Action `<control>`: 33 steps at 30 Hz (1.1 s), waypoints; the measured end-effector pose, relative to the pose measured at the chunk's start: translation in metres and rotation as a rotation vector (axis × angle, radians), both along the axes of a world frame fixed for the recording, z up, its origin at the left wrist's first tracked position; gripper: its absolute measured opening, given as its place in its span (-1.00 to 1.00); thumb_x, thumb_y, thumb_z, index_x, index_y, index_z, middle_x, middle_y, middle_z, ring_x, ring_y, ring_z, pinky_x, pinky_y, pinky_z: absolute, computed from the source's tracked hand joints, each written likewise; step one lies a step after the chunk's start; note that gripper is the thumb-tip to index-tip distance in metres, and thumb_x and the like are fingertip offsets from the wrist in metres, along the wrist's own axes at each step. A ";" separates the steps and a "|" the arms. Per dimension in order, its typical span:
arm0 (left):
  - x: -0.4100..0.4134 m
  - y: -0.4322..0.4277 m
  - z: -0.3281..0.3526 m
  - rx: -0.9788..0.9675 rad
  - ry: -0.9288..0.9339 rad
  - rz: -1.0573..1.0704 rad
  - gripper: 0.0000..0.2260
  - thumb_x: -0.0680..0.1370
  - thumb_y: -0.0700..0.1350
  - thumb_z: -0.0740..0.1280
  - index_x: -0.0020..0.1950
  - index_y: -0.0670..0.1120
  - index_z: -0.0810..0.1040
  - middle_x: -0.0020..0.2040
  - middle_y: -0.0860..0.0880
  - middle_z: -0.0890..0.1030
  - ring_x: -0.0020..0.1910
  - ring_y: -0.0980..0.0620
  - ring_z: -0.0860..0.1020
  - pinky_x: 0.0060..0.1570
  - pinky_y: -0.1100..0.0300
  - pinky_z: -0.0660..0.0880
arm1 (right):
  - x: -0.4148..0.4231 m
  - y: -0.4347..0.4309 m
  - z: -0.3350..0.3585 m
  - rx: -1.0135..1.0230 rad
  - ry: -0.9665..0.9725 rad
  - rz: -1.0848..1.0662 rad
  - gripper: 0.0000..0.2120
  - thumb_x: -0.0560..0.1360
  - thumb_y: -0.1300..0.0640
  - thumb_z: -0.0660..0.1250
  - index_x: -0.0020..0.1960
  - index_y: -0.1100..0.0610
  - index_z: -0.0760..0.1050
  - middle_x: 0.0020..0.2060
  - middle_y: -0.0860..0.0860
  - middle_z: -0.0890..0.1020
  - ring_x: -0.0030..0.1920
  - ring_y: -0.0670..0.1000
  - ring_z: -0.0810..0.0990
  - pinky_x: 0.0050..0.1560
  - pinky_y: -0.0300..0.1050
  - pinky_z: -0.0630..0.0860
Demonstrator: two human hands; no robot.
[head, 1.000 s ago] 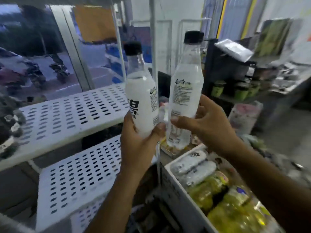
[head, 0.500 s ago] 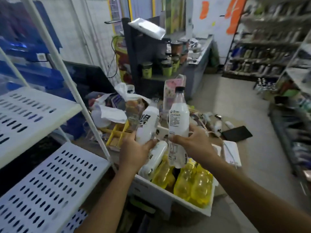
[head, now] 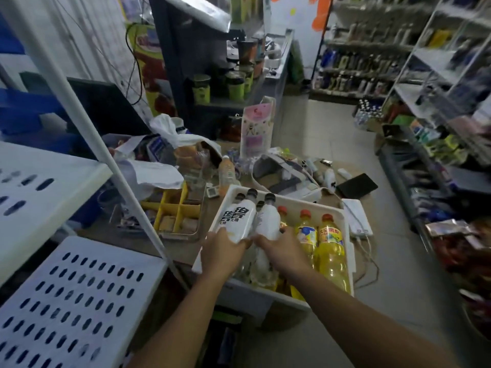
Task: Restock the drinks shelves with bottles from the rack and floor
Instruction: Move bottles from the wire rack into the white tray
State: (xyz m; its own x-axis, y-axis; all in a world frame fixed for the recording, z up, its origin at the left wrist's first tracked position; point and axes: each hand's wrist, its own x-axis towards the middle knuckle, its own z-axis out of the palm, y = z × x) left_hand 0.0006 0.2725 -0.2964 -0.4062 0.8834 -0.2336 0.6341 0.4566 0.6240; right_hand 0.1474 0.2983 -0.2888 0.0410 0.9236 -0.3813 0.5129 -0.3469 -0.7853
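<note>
My left hand grips a white bottle with black lettering, tilted away from me over a white tray. Beside it, my right hand holds a second white bottle with a black cap, also leaning forward. Both bottles hang low over the tray's left half, where more black-capped white bottles lie. Three yellow drink bottles with orange caps fill the tray's right side. A white perforated rack shelf stands bare at my lower left, with another shelf above it.
The tray sits on a cluttered counter with a yellow divider box, plastic bags, a small orange bottle and a black phone. A white rack post crosses diagonally at left. Stocked store shelves line the right aisle.
The view swung from the rack to the counter. Both hands lowered their white bottles from chest height down toward the tray, tilting them forward.
</note>
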 end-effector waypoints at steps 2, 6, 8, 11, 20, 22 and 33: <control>-0.001 0.003 -0.002 -0.008 0.057 -0.014 -0.33 0.45 0.36 0.31 0.36 -0.09 0.46 0.26 -0.16 0.52 0.22 -0.19 0.50 0.18 -0.04 0.48 | -0.005 0.005 -0.001 0.077 -0.003 -0.006 -0.29 0.38 -0.19 0.51 0.36 0.10 0.30 0.14 0.03 0.56 0.05 0.06 0.58 -0.01 0.01 0.58; -0.001 0.007 -0.004 -0.020 0.080 -0.034 -0.32 0.47 0.39 0.23 0.39 -0.08 0.43 0.28 -0.15 0.51 0.25 -0.18 0.47 0.22 -0.09 0.46 | -0.013 0.007 -0.007 0.104 0.018 -0.034 -0.34 0.43 -0.16 0.48 0.38 0.09 0.30 0.09 -0.02 0.53 -0.01 0.00 0.51 -0.09 -0.05 0.53; -0.002 0.009 -0.005 -0.029 0.081 -0.039 -0.30 0.47 0.40 0.20 0.41 -0.08 0.41 0.30 -0.15 0.49 0.27 -0.18 0.45 0.25 -0.09 0.43 | -0.014 0.006 -0.012 0.114 0.017 -0.044 -0.36 0.43 -0.16 0.47 0.37 0.09 0.32 0.15 0.02 0.55 0.03 0.02 0.54 -0.04 -0.03 0.54; -0.002 0.011 -0.004 -0.031 0.076 -0.044 -0.32 0.51 0.37 0.18 0.46 -0.06 0.34 0.37 -0.16 0.42 0.33 -0.19 0.38 0.31 -0.08 0.35 | -0.014 0.008 -0.015 0.111 0.065 -0.043 -0.46 0.43 -0.16 0.49 0.24 0.01 0.32 0.17 0.05 0.58 0.01 0.02 0.58 -0.14 -0.10 0.56; -0.003 0.005 0.013 0.015 -0.016 0.055 -0.53 0.60 0.20 0.16 0.40 -0.04 0.45 0.30 -0.13 0.51 0.23 -0.16 0.50 0.18 -0.03 0.47 | -0.005 0.015 0.001 0.133 0.026 0.092 -0.23 0.45 -0.03 0.47 0.49 0.02 0.08 0.40 0.09 0.30 0.32 0.18 0.43 0.27 0.20 0.49; -0.007 0.002 0.022 -0.022 0.073 0.092 -0.56 0.60 0.15 0.16 0.41 -0.03 0.44 0.29 -0.12 0.51 0.23 -0.17 0.48 0.20 -0.06 0.47 | -0.002 0.020 0.006 0.185 -0.155 0.205 -0.30 0.49 -0.07 0.40 0.49 0.03 0.13 0.43 0.10 0.26 0.35 0.20 0.39 0.32 0.18 0.44; 0.012 -0.050 0.124 0.065 0.750 0.411 -0.70 0.58 -0.06 0.23 0.29 -0.04 0.52 0.35 -0.13 0.41 0.29 -0.21 0.36 0.19 -0.07 0.37 | -0.010 0.018 0.108 0.795 -0.582 0.825 -0.46 0.55 -0.03 0.21 0.50 -0.01 0.22 0.54 0.09 0.15 0.43 0.29 0.27 0.34 0.21 0.29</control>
